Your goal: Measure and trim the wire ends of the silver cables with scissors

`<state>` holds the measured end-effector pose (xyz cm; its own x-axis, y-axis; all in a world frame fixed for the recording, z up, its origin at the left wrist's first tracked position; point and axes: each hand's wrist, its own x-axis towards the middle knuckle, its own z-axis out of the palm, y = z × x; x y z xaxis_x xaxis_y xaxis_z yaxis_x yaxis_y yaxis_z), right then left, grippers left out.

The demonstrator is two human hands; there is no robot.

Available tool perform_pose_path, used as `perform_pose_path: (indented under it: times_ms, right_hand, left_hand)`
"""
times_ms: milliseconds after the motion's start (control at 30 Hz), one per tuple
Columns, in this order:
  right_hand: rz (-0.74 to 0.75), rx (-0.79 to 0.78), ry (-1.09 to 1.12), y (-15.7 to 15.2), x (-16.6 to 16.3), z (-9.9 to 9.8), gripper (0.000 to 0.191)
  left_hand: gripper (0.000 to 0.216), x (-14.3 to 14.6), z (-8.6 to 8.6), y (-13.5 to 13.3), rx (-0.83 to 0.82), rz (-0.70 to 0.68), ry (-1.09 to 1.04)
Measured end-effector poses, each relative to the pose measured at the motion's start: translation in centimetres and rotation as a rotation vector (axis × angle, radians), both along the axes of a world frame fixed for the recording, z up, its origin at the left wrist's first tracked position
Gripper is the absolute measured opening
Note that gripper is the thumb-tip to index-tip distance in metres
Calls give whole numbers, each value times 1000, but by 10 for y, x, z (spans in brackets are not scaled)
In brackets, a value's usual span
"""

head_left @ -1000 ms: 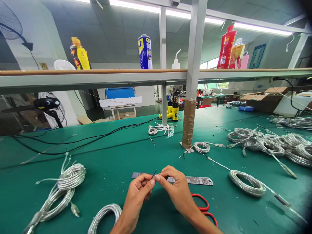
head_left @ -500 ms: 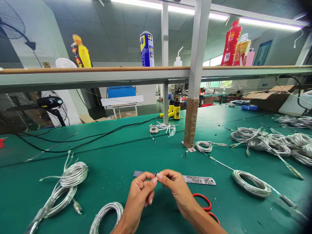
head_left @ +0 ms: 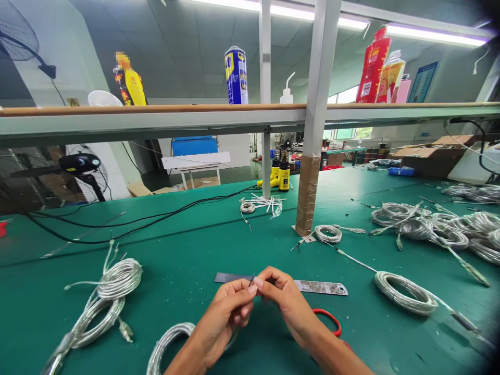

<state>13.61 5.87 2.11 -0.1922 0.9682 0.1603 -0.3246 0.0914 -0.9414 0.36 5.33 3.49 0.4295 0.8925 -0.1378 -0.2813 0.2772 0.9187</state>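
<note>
My left hand (head_left: 230, 312) is closed in a pinch on a thin dark wire (head_left: 252, 279), whose tip pokes up past the fingertips. Thumb and forefinger of my right hand (head_left: 283, 299) pinch at the same spot, tip to tip with the left; most of the wire is hidden. A steel ruler (head_left: 320, 287) lies flat behind both hands, partly covered by them. Red-handled scissors (head_left: 332, 319) lie under my right forearm, only the handles showing. Beside my left forearm rests a coil of clear-jacketed cable (head_left: 167, 341), partly hidden by the arm.
Bundled cables (head_left: 117, 281) lie at left, a cable coil (head_left: 406, 294) at right, with a cable pile (head_left: 429, 226) behind it. A tape-wrapped post (head_left: 308, 198) rises from the green table (head_left: 187, 260) to a shelf (head_left: 156, 117). Yellow heat guns (head_left: 284, 177) stand behind.
Both hands stay together at nearly the same spot, with my left hand turned slightly and shifted right. More of the dark wire's tip shows above the fingers.
</note>
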Motion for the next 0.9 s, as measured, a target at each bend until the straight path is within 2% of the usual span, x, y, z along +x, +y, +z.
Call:
perform_pose_path:
  times_ms: [133,267,367,533,633,767,833,900]
  right_hand:
    - [73,-186,175,-4,-5,-3,24]
    - [105,-240,233,-7,-7,-4,25]
    - [113,-241,254,-6,-5,-5,24]
    - [39,-216,269,10,14,-2,26]
    - [39,-66,14,13,32,7,24]
    - [88,112,-581,-4,60,8,15]
    - [32,136,-886,-16,73,0,6]
    - [-79,179,-1138,-27,84,-10,12]
  left_hand:
    - [21,7,-6,-5,94,170,31]
    - [26,13,-6,-11,285,331,161]
    - [25,14,-4,-14,379,362,228]
    - [23,10,-4,-12,411,395,283]
    - [23,7,-4,-10,423,397,286]
    - [25,7,-1,-8,419,396,288]
    - [26,6,0,-7,416,398,296]
    - [27,5,0,-6,411,404,303]
